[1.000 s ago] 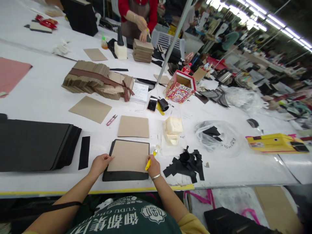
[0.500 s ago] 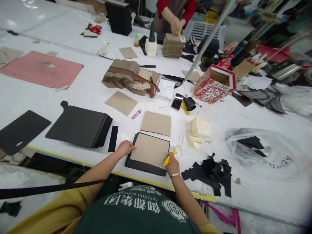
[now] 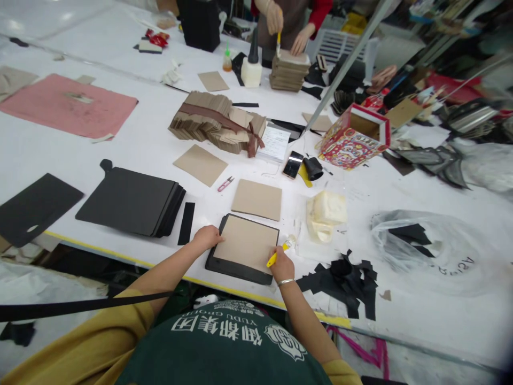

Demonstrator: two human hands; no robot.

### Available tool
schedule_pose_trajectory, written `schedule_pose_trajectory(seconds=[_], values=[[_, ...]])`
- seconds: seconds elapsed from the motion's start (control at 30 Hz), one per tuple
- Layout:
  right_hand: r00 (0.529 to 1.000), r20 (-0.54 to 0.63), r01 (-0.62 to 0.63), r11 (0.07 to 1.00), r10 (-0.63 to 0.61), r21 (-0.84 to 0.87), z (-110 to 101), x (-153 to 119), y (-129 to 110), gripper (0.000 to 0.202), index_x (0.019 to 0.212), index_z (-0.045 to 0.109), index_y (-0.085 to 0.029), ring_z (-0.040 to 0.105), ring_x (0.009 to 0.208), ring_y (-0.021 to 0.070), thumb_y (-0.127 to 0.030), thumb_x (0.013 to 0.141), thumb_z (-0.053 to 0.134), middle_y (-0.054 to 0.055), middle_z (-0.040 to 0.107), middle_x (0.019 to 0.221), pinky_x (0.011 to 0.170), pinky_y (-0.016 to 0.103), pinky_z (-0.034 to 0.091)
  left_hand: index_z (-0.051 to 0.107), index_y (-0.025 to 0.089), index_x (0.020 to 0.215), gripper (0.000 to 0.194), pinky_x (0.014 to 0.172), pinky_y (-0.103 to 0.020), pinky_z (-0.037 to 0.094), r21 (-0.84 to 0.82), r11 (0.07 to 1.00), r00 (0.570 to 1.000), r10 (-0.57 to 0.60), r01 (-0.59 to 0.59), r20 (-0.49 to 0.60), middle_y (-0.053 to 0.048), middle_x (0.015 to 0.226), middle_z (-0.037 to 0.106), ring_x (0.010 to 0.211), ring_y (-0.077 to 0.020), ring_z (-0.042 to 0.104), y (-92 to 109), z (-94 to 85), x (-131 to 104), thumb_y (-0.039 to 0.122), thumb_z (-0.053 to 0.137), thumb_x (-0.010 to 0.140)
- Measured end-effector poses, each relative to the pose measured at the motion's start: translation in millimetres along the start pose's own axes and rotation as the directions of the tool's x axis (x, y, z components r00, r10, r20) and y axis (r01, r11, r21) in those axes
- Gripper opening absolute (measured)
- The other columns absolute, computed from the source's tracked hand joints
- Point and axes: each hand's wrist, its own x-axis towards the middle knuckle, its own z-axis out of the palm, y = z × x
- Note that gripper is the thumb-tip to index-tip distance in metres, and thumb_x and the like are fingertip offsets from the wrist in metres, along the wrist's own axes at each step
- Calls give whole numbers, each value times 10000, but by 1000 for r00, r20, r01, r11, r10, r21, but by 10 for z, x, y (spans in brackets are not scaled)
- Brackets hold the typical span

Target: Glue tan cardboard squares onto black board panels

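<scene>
A beige board (image 3: 247,243) lies on a stack of black sheets (image 3: 236,272) at the table's front edge. My left hand (image 3: 208,237) is at the board's left edge, fingers closed on the edge. On the right side, my right hand (image 3: 282,263) holds a yellow-handled brush (image 3: 277,258), its bristles pointing away from me beside the board. Behind lies another beige board (image 3: 257,199). A white glue container (image 3: 326,214) stands to the right. Black strips (image 3: 347,280) are heaped near my right forearm.
To the left are a black stack (image 3: 130,200) and a black strip (image 3: 186,223). Pink scissors (image 3: 225,184), a phone (image 3: 293,164) and a red box (image 3: 355,137) lie farther back. Across the table a person's hands (image 3: 274,20) work with a brush over stacked boards (image 3: 289,72).
My hands stay at the board's sides, the right one still with the brush. Across the table, the person's brush hand has moved left and the other hand now rests on the stack.
</scene>
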Motion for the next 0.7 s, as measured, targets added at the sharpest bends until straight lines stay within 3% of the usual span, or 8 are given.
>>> schedule_pose_trajectory(seconds=[0.1, 0.17, 0.23, 0.3, 0.37, 0.5, 0.63, 0.7], values=[[999, -50, 0, 994, -6, -106, -123, 32, -20, 215, 943, 490, -173, 519, 585, 148, -340, 809, 470, 31, 550, 684, 514, 233, 309, 621, 131, 773, 396, 685, -354, 420, 162, 987, 995, 18, -2, -99, -141, 836, 634, 841, -289, 574, 70, -6, -40, 507, 560, 666], [985, -164, 36, 993, -54, -111, -143, 94, -97, 240, 973, 504, -162, 535, 662, 177, -332, 806, 479, 61, 559, 732, 571, 260, 364, 596, 133, 933, 387, 766, -387, 408, 290, 950, 953, 191, -119, -235, -150, 947, 611, 940, -289, 545, 158, 79, -59, 458, 496, 748], [943, -287, 159, 986, -168, -54, -71, 194, -235, 239, 1017, 511, -150, 540, 771, 206, -278, 828, 441, 98, 573, 809, 670, 306, 407, 524, 154, 1114, 399, 894, -410, 342, 404, 859, 826, 458, -315, -329, -146, 1136, 546, 1096, -270, 459, 260, 234, -48, 398, 420, 816], [876, -368, 344, 939, -313, 21, 81, 311, -393, 251, 1056, 506, -146, 520, 913, 227, -206, 830, 414, 132, 576, 949, 786, 356, 412, 417, 187, 1252, 486, 1001, -430, 219, 483, 730, 687, 658, -483, -309, -116, 1311, 418, 1227, -251, 325, 342, 416, 1, 425, 389, 830], [814, -392, 490, 869, -428, 70, 244, 410, -507, 250, 1042, 513, -159, 462, 1060, 240, -157, 806, 430, 138, 537, 1108, 887, 401, 379, 331, 207, 1319, 579, 1045, -447, 101, 516, 639, 614, 749, -570, -249, -86, 1389, 319, 1285, -240, 224, 376, 571, 74, 497, 369, 819], [797, -367, 579, 780, -479, 240, 284, 450, -498, 222, 1005, 519, -166, 411, 1154, 233, -180, 791, 465, 122, 512, 1176, 940, 410, 362, 274, 208, 1351, 644, 1054, -453, 4, 507, 627, 609, 759, -591, -230, -72, 1418, 257, 1307, -230, 170, 311, 698, 180, 564, 304, 815], [927, -290, 368, 736, -239, 569, -160, 307, -356, 277, 1066, 487, -188, 603, 785, 161, -336, 845, 414, 59, 620, 894, 713, 299, 487, 261, 216, 1356, 652, 1052, -460, -1, 497, 638, 618, 751, -587, -234, -65, 1425, 238, 1306, -239, 173, 167, 673, 133, 573, 306, 811], [962, -248, 259, 647, -111, 717, -419, 250, -332, 353, 1132, 457, -196, 577, 560, 110, -403, 866, 354, 10, 609, 745, 581, 250, 487, 256, 212, 1357, 645, 1048, -475, 1, 500, 659, 631, 732, -562, -257, -69, 1425, 236, 1307, -247, 166, 102, 670, 61, 557, 316, 816]])
